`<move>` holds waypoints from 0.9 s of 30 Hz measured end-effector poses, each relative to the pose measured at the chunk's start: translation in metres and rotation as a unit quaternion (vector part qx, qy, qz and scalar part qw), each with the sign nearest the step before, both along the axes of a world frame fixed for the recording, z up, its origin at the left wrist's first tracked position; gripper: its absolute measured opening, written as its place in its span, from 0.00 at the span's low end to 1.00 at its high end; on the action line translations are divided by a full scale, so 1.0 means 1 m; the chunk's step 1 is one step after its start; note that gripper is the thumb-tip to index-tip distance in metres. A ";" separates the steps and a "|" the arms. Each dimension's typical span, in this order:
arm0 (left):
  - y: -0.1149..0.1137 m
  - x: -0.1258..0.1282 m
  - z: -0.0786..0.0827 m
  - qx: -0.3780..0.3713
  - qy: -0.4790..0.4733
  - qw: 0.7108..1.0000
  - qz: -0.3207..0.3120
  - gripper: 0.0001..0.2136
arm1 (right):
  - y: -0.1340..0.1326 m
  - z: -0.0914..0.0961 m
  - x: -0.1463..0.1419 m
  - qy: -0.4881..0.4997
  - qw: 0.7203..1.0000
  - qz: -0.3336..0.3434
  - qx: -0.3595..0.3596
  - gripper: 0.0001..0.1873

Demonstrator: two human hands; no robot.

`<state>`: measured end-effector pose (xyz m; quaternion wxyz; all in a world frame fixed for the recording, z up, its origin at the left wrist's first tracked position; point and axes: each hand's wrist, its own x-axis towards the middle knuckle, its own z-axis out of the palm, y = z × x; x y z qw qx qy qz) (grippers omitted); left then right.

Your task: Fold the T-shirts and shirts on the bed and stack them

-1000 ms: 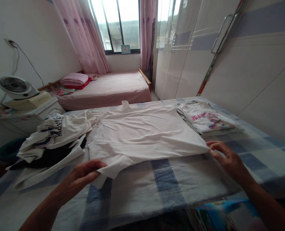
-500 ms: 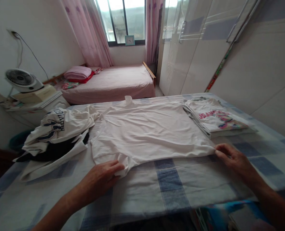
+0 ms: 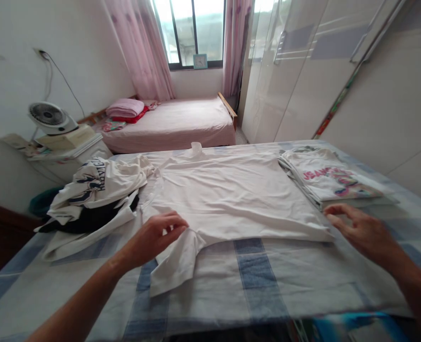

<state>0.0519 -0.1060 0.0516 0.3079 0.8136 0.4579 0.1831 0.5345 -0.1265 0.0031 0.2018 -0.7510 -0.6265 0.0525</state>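
A plain white T-shirt [image 3: 231,199] lies spread sideways on the bed, lightly wrinkled, its near sleeve [image 3: 176,270] stretched out towards me. My left hand [image 3: 160,235] is at the top of that sleeve, with thumb and forefinger pinched together on the cloth and creases running from the fingertips. Beyond the shirt's lower right corner, my right hand [image 3: 356,228] hovers with curved, parted fingers and holds nothing. A pile of folded shirts [image 3: 331,175], the top one with pink lettering, sits close behind it.
Crumpled white and black clothes [image 3: 96,190] are heaped left of the shirt. A blue-and-white checked sheet [image 3: 256,275] covers the bed. A small fan [image 3: 50,118] stands on a box at the left. A pink bed [image 3: 182,121] is by the window, and a wardrobe [image 3: 295,80] lines the right.
My right hand has let go of the shirt's corner and moved slightly up and away. The near sleeve, bunched under my left hand before, is now laid out flat; that hand has moved up.
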 end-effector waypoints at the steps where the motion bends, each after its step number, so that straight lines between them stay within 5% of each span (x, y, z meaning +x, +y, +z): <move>1: 0.007 0.009 -0.004 0.053 -0.003 0.999 0.000 0.13 | 0.009 0.005 -0.008 -0.011 1.000 0.006 0.005 0.16; 7: 0.034 0.055 -0.042 0.207 0.081 0.965 -0.142 0.16 | 0.079 0.008 -0.046 -0.086 0.995 0.024 -0.038 0.21; 13: 0.033 0.062 -0.076 0.206 0.159 0.944 -0.201 0.23 | 0.122 -0.004 -0.052 -0.182 0.980 -0.031 -0.078 0.17; 22: 0.032 0.061 -0.069 0.190 0.136 0.943 -0.236 0.24 | 0.131 -0.007 -0.040 -0.212 0.976 -0.030 -0.032 0.15; 27: 0.032 0.061 -0.064 0.165 0.124 0.944 -0.258 0.24 | 0.121 0.006 -0.079 -0.199 0.978 0.040 0.045 0.19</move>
